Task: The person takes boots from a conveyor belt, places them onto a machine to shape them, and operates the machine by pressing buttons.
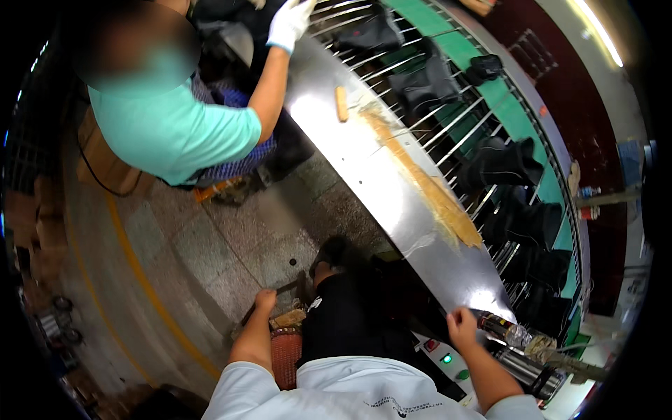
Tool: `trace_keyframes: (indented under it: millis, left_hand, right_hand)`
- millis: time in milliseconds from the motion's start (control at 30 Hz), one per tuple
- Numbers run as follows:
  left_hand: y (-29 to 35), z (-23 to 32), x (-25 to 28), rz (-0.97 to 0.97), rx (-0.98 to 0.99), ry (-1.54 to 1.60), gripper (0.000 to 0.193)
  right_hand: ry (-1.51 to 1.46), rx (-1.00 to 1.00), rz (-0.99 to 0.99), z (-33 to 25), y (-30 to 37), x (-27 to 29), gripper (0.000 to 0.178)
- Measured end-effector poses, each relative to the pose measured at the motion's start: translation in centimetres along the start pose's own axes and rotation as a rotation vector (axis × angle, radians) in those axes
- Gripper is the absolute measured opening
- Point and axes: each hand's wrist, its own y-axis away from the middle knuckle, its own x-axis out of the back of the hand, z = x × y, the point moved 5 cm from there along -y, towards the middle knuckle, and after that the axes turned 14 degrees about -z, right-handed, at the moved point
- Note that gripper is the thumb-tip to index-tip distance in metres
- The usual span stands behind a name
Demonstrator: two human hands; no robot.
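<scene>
At the lower middle, my left hand (265,301) is closed around the frame bar of a chair with a red woven seat (285,358). My right hand (463,329) hovers by the near end of the steel worktop (448,269), its fingers loosely bent and a little apart, with nothing seen in them. Below that hand is a control panel (448,360) with a green-lit button and a red switch. Beside it lie a steel thermos flask (530,374) and a can (495,325).
Black boots (507,162) rest on a curved rack of metal rods (458,140) beyond the worktop. Brown tape (420,178) and a small tan block (341,103) are on the steel. At left sits a co-worker in a turquoise shirt (168,133), one white-gloved hand (288,26) reaching toward the rack.
</scene>
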Motion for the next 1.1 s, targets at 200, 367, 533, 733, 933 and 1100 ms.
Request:
trace_keyframes:
  millis: [200,367,533,733,933,1100]
  left_hand:
    - [-5.6,4.9,-2.7,-0.016,0.112,-0.232,0.028]
    - [-20.2,3.5,-3.3,0.083,0.188,-0.244,0.04]
    - [-30.7,0.5,-6.7,0.061,0.461,0.229,0.052]
    - [-39.3,-7.3,-12.9,0.417,0.469,0.221,0.065]
    - [-40.5,-6.3,-14.6,0.571,0.378,0.157,0.046]
    - [-41.8,-6.9,-14.1,0.582,0.3,-0.004,0.036]
  right_hand:
    - [0.247,0.325,-0.026,-4.1,-15.9,-3.3,0.024]
    - [0.089,0.388,0.031,0.6,-17.1,-5.3,0.02]
    - [0.324,0.389,-0.006,2.0,-16.2,-4.7,0.019]
    - [0.284,0.335,-0.057,3.5,-16.2,-4.9,0.016]
    - [0.282,0.324,-0.105,3.8,-16.3,-4.6,0.014]
    - [0.261,0.325,-0.134,4.4,-17.2,-4.5,0.012]
